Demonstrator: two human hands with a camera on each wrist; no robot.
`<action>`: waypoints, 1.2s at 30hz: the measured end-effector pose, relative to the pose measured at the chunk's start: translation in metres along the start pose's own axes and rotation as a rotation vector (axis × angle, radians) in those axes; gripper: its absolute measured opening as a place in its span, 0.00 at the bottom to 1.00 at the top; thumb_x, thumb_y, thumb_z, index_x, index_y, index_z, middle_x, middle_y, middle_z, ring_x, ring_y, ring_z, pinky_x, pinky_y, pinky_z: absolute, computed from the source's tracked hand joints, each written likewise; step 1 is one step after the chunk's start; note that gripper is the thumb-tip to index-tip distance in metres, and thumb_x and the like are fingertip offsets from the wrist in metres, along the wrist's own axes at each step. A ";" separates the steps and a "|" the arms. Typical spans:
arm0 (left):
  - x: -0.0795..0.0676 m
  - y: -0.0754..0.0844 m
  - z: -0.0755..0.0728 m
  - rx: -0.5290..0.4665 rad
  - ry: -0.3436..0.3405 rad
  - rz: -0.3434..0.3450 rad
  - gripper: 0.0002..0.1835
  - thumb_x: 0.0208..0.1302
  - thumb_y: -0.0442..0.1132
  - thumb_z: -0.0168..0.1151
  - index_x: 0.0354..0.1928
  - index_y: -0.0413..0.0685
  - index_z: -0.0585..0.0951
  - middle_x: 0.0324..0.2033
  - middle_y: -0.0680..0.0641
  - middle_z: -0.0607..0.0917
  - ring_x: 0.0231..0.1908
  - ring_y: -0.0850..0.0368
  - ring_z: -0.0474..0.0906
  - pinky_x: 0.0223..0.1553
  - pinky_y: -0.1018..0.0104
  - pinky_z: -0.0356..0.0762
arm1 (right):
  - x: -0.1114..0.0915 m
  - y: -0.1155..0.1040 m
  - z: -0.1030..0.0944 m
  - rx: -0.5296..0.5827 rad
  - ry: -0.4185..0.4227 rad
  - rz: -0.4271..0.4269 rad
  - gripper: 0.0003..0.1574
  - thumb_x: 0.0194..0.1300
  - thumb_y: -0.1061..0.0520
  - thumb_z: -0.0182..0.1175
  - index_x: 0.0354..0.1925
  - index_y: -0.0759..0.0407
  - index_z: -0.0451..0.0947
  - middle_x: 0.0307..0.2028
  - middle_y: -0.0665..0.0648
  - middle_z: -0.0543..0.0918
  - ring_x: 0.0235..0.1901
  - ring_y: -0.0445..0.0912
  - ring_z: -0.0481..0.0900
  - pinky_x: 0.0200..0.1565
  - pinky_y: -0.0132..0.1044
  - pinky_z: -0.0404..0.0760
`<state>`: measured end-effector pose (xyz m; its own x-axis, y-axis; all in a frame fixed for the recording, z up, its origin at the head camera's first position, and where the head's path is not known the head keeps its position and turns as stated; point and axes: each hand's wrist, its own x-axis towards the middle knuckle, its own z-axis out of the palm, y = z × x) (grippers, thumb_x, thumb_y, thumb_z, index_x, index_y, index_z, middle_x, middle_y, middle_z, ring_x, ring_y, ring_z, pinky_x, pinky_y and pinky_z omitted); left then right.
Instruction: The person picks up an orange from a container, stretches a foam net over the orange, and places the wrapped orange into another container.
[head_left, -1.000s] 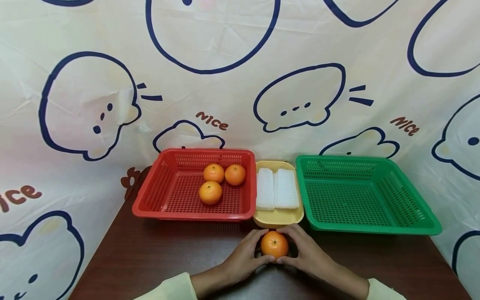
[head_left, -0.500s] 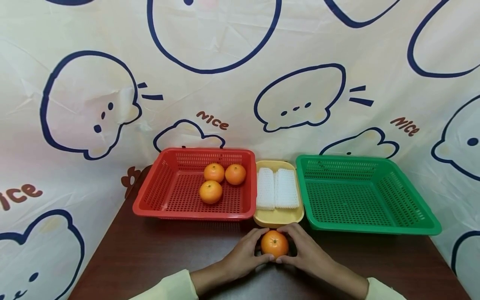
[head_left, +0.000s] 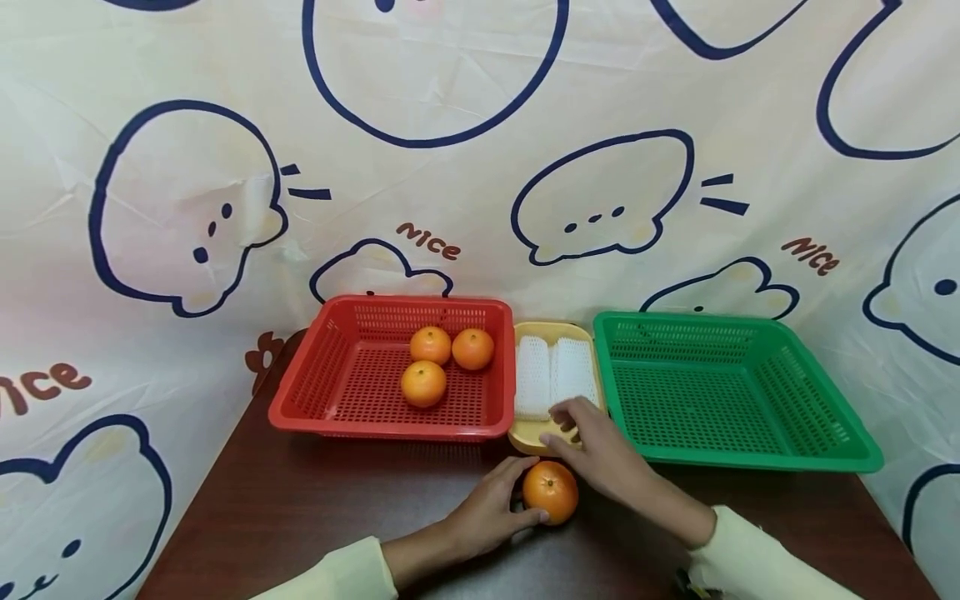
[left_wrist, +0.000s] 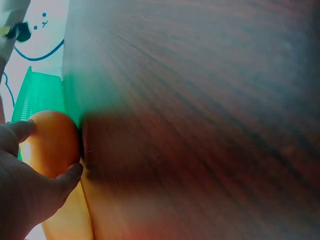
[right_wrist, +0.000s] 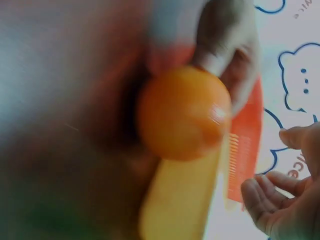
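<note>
An orange (head_left: 551, 493) sits on the table, and my left hand (head_left: 491, 514) grips its left side between curved fingers and thumb. In the left wrist view, the thumb and a finger lie against the orange (left_wrist: 52, 142). My right hand (head_left: 606, 454) hovers over the front of a yellow tray (head_left: 534, 435), its fingers loosely bent and nothing between them. Two white foam net sleeves (head_left: 533, 379) lie side by side in that tray, just beyond the right fingertips. Whether those fingertips touch a sleeve, I cannot tell.
To the left of the tray stands a red basket (head_left: 360, 431) with three oranges (head_left: 423, 384) in it. A green basket (head_left: 750, 457) stands on the right. Behind them hangs a printed cloth (head_left: 480, 192). The brown table (head_left: 315, 500) extends in front.
My right hand has let go of the orange and moved forward and up over the yellow tray. My left hand still holds the orange in the same place.
</note>
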<state>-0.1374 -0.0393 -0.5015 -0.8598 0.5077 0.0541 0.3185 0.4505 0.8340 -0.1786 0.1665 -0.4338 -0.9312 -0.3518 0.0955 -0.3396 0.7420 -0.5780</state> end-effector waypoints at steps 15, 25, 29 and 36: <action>0.002 0.000 0.001 0.016 0.017 -0.004 0.38 0.64 0.49 0.73 0.71 0.43 0.70 0.60 0.51 0.79 0.57 0.63 0.76 0.60 0.65 0.77 | 0.113 -0.007 -0.019 -0.206 -0.135 0.164 0.27 0.75 0.53 0.58 0.63 0.70 0.72 0.51 0.67 0.85 0.48 0.57 0.84 0.51 0.49 0.84; 0.001 0.001 0.003 0.030 0.026 0.025 0.38 0.64 0.47 0.73 0.71 0.40 0.71 0.60 0.50 0.79 0.57 0.63 0.76 0.61 0.67 0.76 | 0.141 0.012 -0.003 -0.182 -0.164 0.268 0.10 0.72 0.62 0.52 0.39 0.71 0.74 0.30 0.59 0.74 0.26 0.48 0.70 0.28 0.35 0.70; 0.001 0.001 0.003 0.028 0.026 0.028 0.38 0.63 0.47 0.74 0.71 0.40 0.71 0.60 0.49 0.79 0.57 0.63 0.76 0.61 0.67 0.76 | 0.148 0.020 -0.002 -0.125 -0.154 0.301 0.14 0.67 0.63 0.57 0.24 0.61 0.69 0.23 0.54 0.70 0.22 0.45 0.67 0.25 0.33 0.67; 0.002 0.000 0.002 0.001 0.022 0.018 0.38 0.63 0.46 0.74 0.71 0.40 0.71 0.61 0.49 0.79 0.57 0.62 0.76 0.62 0.63 0.77 | 0.151 0.018 0.000 0.118 -0.137 0.459 0.15 0.65 0.60 0.64 0.24 0.58 0.71 0.25 0.53 0.77 0.26 0.43 0.75 0.28 0.30 0.76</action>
<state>-0.1382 -0.0371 -0.5025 -0.8625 0.4993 0.0818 0.3348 0.4420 0.8322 -0.3257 0.1263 -0.4293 -0.9526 -0.0811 -0.2931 0.1263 0.7712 -0.6239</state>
